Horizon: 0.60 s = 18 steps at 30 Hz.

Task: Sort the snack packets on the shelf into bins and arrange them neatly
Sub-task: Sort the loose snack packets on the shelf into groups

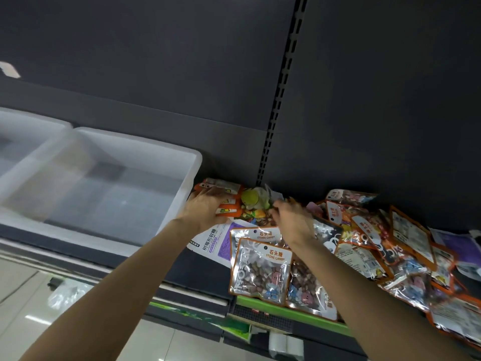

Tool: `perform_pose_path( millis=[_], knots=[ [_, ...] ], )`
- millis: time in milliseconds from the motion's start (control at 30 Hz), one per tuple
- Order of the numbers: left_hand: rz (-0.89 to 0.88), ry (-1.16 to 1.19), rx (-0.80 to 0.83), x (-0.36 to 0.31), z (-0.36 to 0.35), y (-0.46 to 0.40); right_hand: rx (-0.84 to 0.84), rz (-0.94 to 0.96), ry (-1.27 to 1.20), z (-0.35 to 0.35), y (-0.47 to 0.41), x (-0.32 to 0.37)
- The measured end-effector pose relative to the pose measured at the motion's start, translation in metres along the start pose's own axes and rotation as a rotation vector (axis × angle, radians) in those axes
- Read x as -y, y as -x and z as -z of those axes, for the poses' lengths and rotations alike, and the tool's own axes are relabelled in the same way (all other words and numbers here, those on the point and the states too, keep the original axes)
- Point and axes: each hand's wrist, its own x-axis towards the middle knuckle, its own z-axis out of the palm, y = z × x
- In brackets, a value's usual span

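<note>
A heap of snack packets covers the dark shelf, from its middle to the right edge. My left hand [205, 208] grips a stack of orange-edged packets [226, 201] just right of a translucent white bin [145, 152]. My right hand [292, 217] reaches into the heap beside a packet with yellow-green sweets [253, 198]; its fingertips are blurred, so its hold is unclear. Two clear stone candy packets [260, 267] lie overlapped at the shelf's front edge. A white and purple packet [216, 239] lies below my left hand.
A second translucent bin [26, 121] stands at the far left, touching the first. The dark back panel has a slotted upright [281, 95]. More orange-trimmed packets [406, 246] pile up to the right. A green price strip [286, 312] runs along the shelf front.
</note>
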Motion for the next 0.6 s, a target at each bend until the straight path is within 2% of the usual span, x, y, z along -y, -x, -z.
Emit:
perform_pose_path(
  millis=[100, 200, 333, 500, 600],
  knots=[
    [-0.017, -0.047, -0.041, -0.006, -0.001, -0.002, -0.058, -0.159, -0.248, 0.011, -0.002, -0.013],
    [-0.082, -0.044, -0.048, -0.02, -0.007, -0.009, -0.134, -0.231, -0.417, 0.018, 0.002, -0.02],
    [-0.116, -0.105, 0.001, -0.048, -0.018, -0.021, -0.211, -0.288, -0.475, 0.021, 0.006, -0.021],
    [-0.09, -0.117, -0.092, -0.062, -0.017, -0.029, -0.251, -0.314, -0.442, 0.041, 0.0, -0.027],
    [-0.075, -0.064, -0.153, -0.07, -0.004, -0.026, -0.292, -0.334, -0.6, 0.048, 0.001, -0.038]
  ],
)
